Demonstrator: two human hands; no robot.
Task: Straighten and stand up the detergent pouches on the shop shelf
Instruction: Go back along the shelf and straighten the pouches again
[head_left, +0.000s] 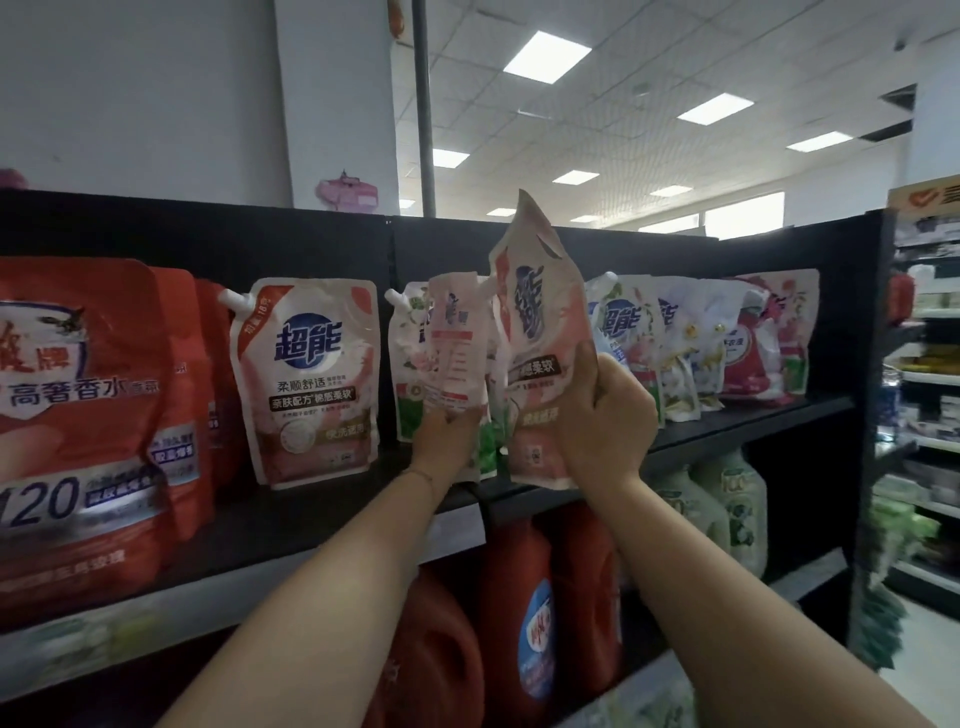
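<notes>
Left of my left hand, a pink-and-white pouch stands upright on the shelf. Its fingers curl round the foot of a slim pale pouch, turned edge-on. The fingers of my right hand clamp a taller pink pouch, crumpled and twisted.

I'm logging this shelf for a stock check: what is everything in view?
red pouches: at least three, red, top shelf far left
pink pouch: one, pink-white, upright, left of the hands
green pouches: count unclear, green-white, behind the hands
mixed pouches: several, white, blue, pink, shelf right
left pouch: one, pink-white, in left hand
right pouch: one, pink-white, raised in right hand
shelf: one, black
red jugs: about three, red, lower shelf
pale bottles: two, pale green, lower right
left hand: grips left pouch
right hand: grips right pouch
</notes>
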